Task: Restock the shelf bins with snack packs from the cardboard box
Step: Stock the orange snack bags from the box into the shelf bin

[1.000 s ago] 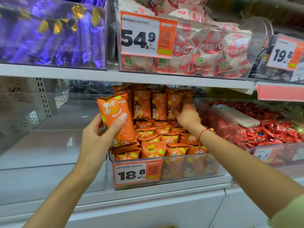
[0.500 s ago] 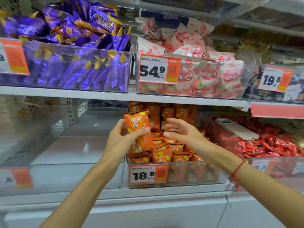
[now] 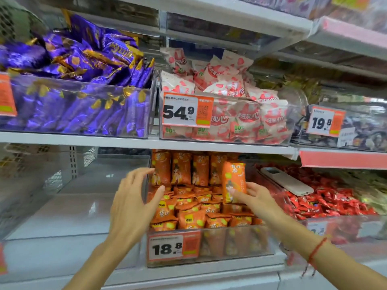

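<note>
My right hand (image 3: 253, 196) holds an orange snack pack (image 3: 233, 181) upright over the right side of the clear bin (image 3: 236, 243) tagged 18.8. That bin holds several orange packs, some standing in a row at the back (image 3: 182, 171), others lying flat in front. My left hand (image 3: 136, 197) hovers at the bin's left wall with fingers spread and nothing in it. The cardboard box is out of view.
An empty clear bin (image 3: 62, 206) sits to the left. A bin of red candies (image 3: 335, 201) with a beige phone-like device (image 3: 287, 181) on it lies to the right. Above are bins of purple packs (image 3: 79, 105) and white-red packs (image 3: 240, 116).
The orange pack has passed from my left hand to my right, which has carried it to the bin's right side. My left hand has let go and spread its fingers. The view tilted upward.
</note>
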`<act>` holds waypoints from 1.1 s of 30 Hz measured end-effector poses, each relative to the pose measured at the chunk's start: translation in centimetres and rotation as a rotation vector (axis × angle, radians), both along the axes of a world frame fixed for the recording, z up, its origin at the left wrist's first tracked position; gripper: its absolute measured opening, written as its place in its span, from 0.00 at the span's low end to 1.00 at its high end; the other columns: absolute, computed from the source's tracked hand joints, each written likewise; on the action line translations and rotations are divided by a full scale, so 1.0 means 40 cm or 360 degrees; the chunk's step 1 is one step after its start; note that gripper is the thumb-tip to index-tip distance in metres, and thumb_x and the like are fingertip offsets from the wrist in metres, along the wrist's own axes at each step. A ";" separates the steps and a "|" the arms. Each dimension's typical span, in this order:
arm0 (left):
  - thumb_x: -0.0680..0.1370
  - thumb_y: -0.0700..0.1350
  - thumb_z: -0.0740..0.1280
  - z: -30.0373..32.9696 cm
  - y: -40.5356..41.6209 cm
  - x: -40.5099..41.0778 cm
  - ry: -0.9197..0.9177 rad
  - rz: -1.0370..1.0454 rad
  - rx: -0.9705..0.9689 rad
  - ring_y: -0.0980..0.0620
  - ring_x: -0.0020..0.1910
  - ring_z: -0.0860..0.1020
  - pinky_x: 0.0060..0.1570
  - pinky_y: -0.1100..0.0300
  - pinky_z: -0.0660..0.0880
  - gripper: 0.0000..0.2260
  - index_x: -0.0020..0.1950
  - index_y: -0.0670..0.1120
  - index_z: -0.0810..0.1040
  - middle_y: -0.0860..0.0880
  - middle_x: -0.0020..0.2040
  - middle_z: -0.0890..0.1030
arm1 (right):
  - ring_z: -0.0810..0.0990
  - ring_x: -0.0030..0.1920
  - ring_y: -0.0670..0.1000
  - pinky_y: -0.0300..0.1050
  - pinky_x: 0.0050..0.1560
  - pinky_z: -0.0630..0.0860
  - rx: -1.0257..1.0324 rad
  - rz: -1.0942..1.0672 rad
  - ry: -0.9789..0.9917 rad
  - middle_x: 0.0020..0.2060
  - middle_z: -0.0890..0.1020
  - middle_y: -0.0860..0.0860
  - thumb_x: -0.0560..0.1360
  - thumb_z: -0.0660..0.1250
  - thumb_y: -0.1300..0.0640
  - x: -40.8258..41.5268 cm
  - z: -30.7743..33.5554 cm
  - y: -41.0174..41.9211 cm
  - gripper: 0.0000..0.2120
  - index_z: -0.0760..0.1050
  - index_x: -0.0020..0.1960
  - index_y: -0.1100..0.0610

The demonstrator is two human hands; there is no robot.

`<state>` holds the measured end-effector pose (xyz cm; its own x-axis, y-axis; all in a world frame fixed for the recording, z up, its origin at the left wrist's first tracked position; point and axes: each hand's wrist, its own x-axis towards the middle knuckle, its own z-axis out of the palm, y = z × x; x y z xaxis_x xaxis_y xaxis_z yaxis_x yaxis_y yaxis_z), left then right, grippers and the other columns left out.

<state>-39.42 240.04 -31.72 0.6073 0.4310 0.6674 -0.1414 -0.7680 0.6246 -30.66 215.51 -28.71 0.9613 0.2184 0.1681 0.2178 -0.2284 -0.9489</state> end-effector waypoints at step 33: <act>0.80 0.52 0.60 0.032 0.015 0.053 0.0312 0.0070 0.0427 0.55 0.63 0.67 0.47 0.58 0.68 0.13 0.63 0.54 0.74 0.57 0.64 0.71 | 0.73 0.61 0.65 0.55 0.59 0.73 -0.0861 -0.0562 -0.0179 0.60 0.75 0.64 0.65 0.63 0.41 0.294 -0.040 0.054 0.35 0.68 0.65 0.63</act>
<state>-37.29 240.62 -30.44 0.7201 0.2840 0.6331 -0.0020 -0.9116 0.4112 -18.89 217.66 -30.31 0.9736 -0.0252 0.2270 0.1338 -0.7429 -0.6559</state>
